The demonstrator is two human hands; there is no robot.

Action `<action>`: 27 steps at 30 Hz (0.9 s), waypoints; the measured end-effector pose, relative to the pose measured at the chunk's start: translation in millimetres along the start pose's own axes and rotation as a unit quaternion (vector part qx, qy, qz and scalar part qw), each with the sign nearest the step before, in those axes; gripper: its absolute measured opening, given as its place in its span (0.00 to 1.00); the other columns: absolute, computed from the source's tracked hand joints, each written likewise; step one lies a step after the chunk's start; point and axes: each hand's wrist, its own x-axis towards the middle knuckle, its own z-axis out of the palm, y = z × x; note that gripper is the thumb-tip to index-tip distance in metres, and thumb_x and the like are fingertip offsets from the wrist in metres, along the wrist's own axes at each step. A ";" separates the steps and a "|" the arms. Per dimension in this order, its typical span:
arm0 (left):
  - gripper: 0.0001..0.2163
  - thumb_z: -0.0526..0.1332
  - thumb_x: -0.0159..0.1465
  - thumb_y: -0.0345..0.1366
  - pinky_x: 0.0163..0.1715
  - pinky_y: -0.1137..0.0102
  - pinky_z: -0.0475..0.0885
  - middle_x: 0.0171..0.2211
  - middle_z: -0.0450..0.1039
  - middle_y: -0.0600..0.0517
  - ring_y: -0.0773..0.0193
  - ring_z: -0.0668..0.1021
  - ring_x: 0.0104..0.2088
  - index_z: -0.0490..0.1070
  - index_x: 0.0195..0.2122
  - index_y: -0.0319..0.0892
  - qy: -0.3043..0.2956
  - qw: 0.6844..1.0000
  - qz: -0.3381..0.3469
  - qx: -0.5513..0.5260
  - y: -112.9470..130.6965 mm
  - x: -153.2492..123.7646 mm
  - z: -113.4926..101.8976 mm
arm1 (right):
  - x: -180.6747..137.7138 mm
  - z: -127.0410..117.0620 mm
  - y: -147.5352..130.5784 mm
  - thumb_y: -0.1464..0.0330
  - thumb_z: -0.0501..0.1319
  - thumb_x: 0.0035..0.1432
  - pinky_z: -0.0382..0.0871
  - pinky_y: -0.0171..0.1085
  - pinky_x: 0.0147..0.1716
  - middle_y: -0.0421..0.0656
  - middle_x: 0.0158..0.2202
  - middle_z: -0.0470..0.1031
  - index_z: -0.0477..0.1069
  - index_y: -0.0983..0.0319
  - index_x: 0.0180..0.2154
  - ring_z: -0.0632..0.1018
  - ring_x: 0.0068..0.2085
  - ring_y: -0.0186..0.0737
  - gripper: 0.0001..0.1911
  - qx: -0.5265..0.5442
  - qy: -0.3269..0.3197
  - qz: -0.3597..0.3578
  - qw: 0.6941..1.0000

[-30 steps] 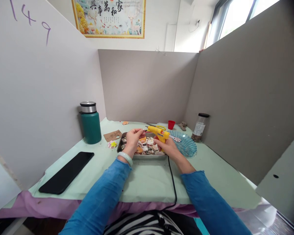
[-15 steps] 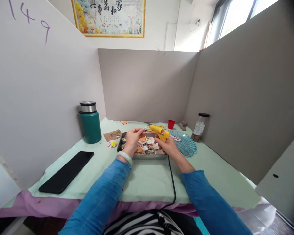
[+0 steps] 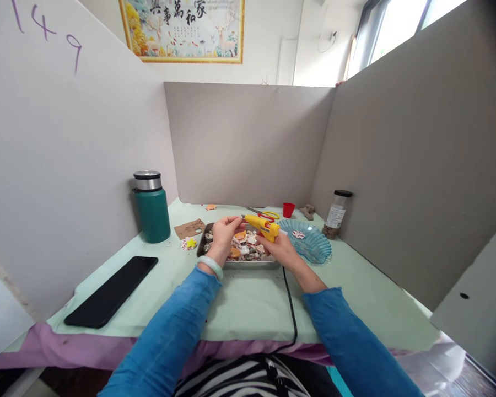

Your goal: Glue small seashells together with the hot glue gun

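Note:
A yellow hot glue gun is gripped in my right hand, its nozzle pointing left. My left hand is pinched closed right at the nozzle tip; whatever lies between the fingertips is too small or hidden to make out. Under both hands lies a metal tray filled with shells and small stones. A black cord runs from below my right hand to the table's front edge. Left of the tray are a brown card and a small white piece with a yellow flower shape.
A blue glass dish with a small patterned piece stands right. Behind lie scissors and a red cup. A lidded jar is far right. Left stand a green bottle and a black phone. Partitions surround the table.
My right hand has moved the glue gun left, bringing its nozzle to my left fingertips. The scissors and the patterned piece in the dish now show more fully.

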 end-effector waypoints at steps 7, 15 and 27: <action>0.10 0.69 0.47 0.32 0.34 0.67 0.73 0.23 0.74 0.50 0.66 0.77 0.25 0.71 0.28 0.34 -0.005 1.000 0.009 0.008 0.8 -0.8 0.8 | 3.4 -2.5 7.1 0.60 0.61 0.50 0.62 0.33 0.18 0.40 0.23 0.72 0.71 0.62 0.34 0.66 0.18 0.31 0.13 -0.015 0.030 -0.009 0.999; 0.11 0.69 0.46 0.33 0.33 0.67 0.73 0.22 0.73 0.50 0.66 0.76 0.24 0.71 0.28 0.34 0.006 1.000 0.018 0.024 -0.9 0.6 -0.3 | -1.0 -2.4 -3.0 0.59 0.61 0.49 0.61 0.33 0.19 0.38 0.22 0.70 0.71 0.64 0.35 0.66 0.18 0.31 0.15 0.011 0.047 -0.008 0.999; 0.10 0.68 0.47 0.33 0.31 0.69 0.73 0.21 0.73 0.51 0.66 0.76 0.24 0.71 0.28 0.35 0.016 0.999 0.027 0.035 -2.6 2.2 0.9 | 0.5 -0.4 -1.3 0.59 0.62 0.48 0.64 0.35 0.23 0.41 0.24 0.73 0.72 0.64 0.34 0.71 0.24 0.36 0.15 -0.023 0.028 -0.007 0.999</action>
